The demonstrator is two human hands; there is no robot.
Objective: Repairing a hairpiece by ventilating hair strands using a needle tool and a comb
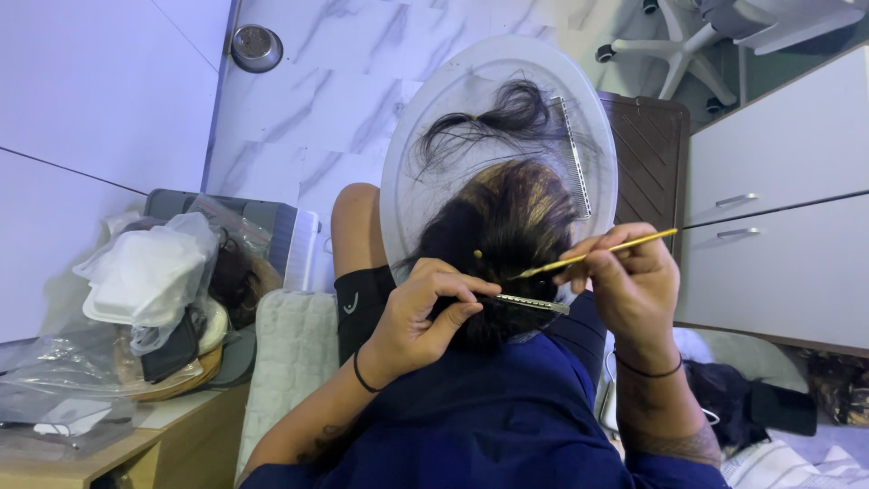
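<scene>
- The left hand [418, 317] is closed in a pinch on a silver hair clip [532, 304], pressing it against a lock of dark hair [507, 244] at the top of the seated person's head. If the pinch gets loose, I think the clip can slide off and the parted section will fall back into the rest.
- The right hand [634, 285] holds a thin yellow pointed tool [597, 254] between thumb and fingers, with the tip aimed into the hair just beside the clip. The tip is close to the scalp, so a sudden move of the head could let it scratch the skin or pull strands.
- The two hands are very near each other; the tool may catch the left fingers or the clip.
- A clear round disc [407, 172] sits around the head, carrying loose hair and a silver comb [572, 158] near its right edge. The comb lies on a slope and could slip down to the floor.
- The counter [90, 453] at the lower left carries plastic bags [145, 272], well apart from the work.
</scene>
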